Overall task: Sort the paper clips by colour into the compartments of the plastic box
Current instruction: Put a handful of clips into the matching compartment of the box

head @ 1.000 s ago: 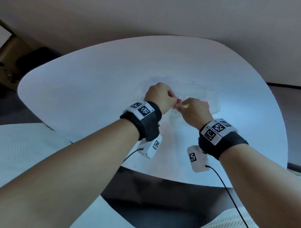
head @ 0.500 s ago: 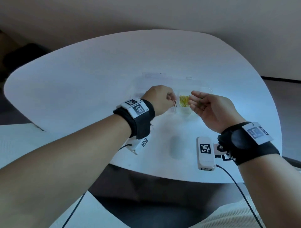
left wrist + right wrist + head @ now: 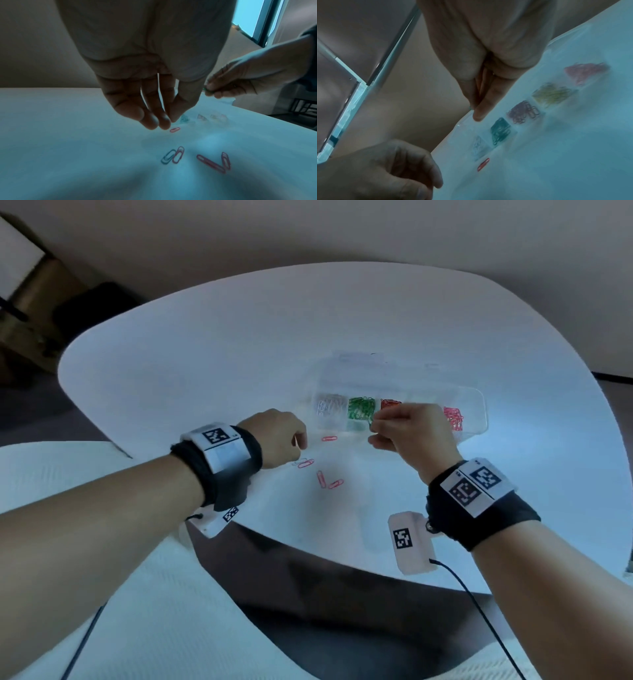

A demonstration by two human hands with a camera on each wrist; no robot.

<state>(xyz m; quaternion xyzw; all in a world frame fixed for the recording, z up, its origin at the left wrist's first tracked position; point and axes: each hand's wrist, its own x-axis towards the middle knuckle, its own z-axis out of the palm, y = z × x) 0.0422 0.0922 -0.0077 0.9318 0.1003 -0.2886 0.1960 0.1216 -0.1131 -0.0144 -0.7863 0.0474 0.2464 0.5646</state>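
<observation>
A clear plastic box (image 3: pixel 476 402) lies on the white table. Its compartments hold white (image 3: pixel 328 405), green (image 3: pixel 361 409), red (image 3: pixel 390 403) and pink clips (image 3: pixel 452 418); the yellow clips (image 3: pixel 553 94) show only in the right wrist view. My right hand (image 3: pixel 373 424) hovers over the box front and pinches a green clip (image 3: pixel 209 91) between thumb and forefinger. My left hand (image 3: pixel 169 123) hangs with relaxed fingers just above a loose pink clip (image 3: pixel 175 129), holding nothing that I can see. More loose clips (image 3: pixel 321 479) lie in front of the box, one of them grey-blue (image 3: pixel 169 157).
The table's near edge (image 3: pixel 308 549) curves close under both wrists. A wall stands beyond the far edge. Dark furniture (image 3: pixel 41 313) is off to the far left. Wrist-camera cables hang below the table edge.
My hands have parted from above the box. The left hand dropped to the loose clips on the table. The right hand, palm-up and open half a second ago, has turned over and now pinches a green clip.
</observation>
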